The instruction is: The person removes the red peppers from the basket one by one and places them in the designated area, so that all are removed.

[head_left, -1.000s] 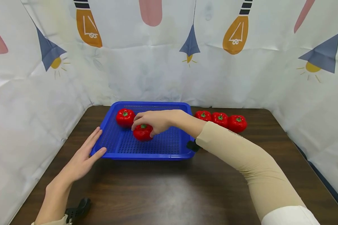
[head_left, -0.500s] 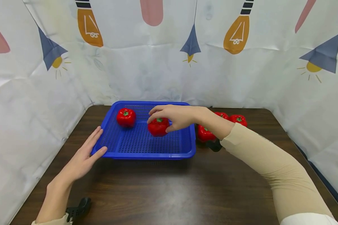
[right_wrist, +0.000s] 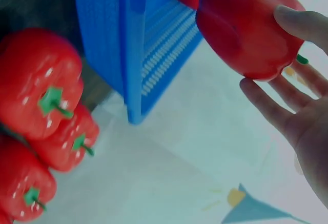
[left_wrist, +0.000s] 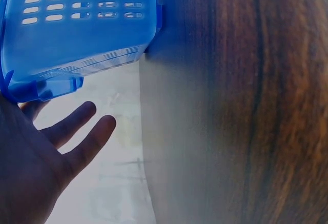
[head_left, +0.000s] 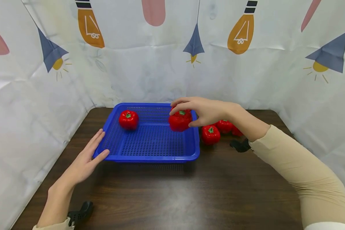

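Observation:
My right hand grips a red bell pepper between thumb and fingers, raised above the right end of a blue perforated basket. In the right wrist view the held pepper is lifted clear of the basket rim. Another red bell pepper sits in the basket's back left corner. My left hand lies along the basket's left side, fingers straight, thumb by the front left corner. The left wrist view shows its fingers extended beside the basket wall.
Several more red bell peppers stand on the dark wooden table right of the basket, partly hidden by my right forearm. A white cloth printed with lamps and bulbs hangs behind and around the table.
My right hand has lifted the pepper from the middle of the basket and carried it up and to the right. The left hand and the basket have hardly moved.

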`<action>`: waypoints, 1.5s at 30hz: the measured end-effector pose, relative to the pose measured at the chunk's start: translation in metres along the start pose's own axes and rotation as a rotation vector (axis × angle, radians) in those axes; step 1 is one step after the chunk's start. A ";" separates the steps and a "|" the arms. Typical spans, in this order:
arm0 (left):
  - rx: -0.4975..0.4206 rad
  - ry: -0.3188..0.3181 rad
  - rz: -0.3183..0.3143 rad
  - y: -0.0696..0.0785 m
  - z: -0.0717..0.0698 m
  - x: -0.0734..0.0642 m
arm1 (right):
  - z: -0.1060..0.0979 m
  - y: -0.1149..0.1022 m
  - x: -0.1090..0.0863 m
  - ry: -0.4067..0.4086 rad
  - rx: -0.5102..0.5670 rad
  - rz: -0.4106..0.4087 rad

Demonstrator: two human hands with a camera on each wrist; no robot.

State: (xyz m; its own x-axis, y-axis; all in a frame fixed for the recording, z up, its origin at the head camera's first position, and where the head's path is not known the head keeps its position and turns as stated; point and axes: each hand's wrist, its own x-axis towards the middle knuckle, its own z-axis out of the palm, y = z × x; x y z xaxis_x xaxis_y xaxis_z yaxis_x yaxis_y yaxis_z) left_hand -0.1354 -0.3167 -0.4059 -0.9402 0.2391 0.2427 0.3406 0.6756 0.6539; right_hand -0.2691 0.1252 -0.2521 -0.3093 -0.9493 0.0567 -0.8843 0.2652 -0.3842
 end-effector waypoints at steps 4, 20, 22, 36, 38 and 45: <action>-0.003 0.002 -0.001 0.000 0.001 0.000 | -0.006 0.002 -0.018 0.035 0.004 0.001; -0.009 -0.003 0.015 0.000 0.001 0.000 | -0.013 0.012 -0.100 0.134 -0.025 0.094; -0.007 -0.002 0.004 0.000 0.001 -0.001 | -0.012 0.013 -0.110 0.136 -0.038 0.116; -0.001 -0.003 -0.009 0.000 0.000 -0.001 | 0.011 0.031 -0.158 0.141 -0.050 0.217; 0.002 -0.002 -0.009 0.000 0.000 -0.001 | 0.018 0.034 -0.163 0.132 -0.038 0.233; -0.002 -0.004 0.002 0.000 0.000 -0.001 | 0.044 0.049 -0.172 0.094 0.002 0.287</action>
State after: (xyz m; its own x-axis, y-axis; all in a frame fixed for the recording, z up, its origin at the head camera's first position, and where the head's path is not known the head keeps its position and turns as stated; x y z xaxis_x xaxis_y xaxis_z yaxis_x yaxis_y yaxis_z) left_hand -0.1350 -0.3170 -0.4064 -0.9394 0.2437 0.2412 0.3429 0.6738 0.6545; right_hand -0.2434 0.2936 -0.3214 -0.5779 -0.8156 0.0301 -0.7551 0.5203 -0.3989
